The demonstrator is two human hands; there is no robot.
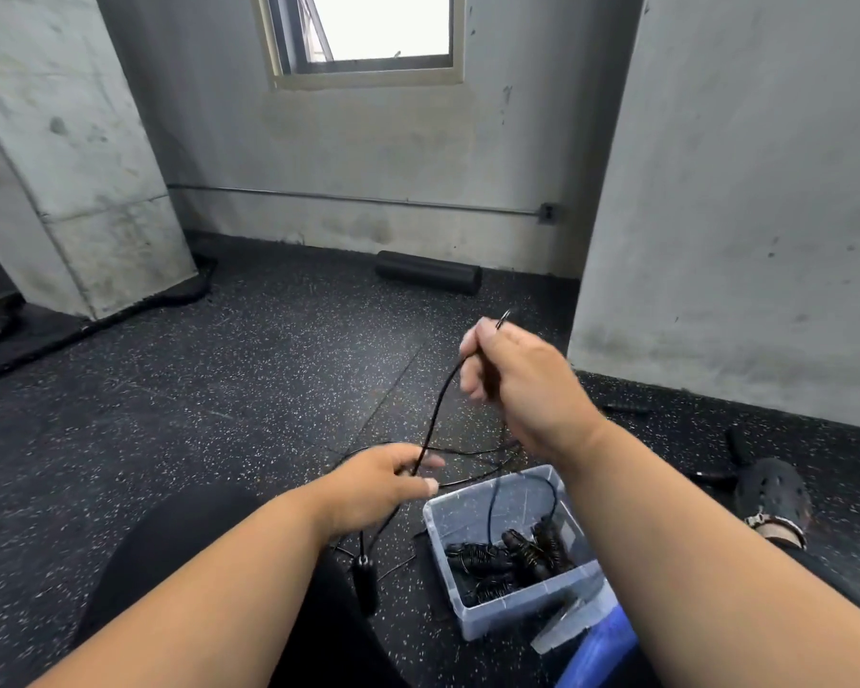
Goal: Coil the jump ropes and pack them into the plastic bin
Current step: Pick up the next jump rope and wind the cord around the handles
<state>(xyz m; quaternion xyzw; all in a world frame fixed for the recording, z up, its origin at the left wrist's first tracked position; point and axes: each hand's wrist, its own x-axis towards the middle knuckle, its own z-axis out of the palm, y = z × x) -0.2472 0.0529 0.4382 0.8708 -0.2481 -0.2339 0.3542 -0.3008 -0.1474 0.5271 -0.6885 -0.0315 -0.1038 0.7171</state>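
Note:
A thin black jump rope stretches between my two hands above the speckled floor. My right hand is raised and grips the rope's upper part, with a small loop poking out above the fist. Lower down, my left hand pinches the same rope. One black handle dangles below my left hand, and more of the rope trails in loose loops on the floor. The clear plastic bin sits on the floor under my right forearm. It holds several coiled black ropes with handles.
A black foam roller lies along the back wall. Concrete pillars stand at left and right. My foot in a black perforated shoe rests at the right, with a black handle on the floor behind it. A blue object lies beside the bin.

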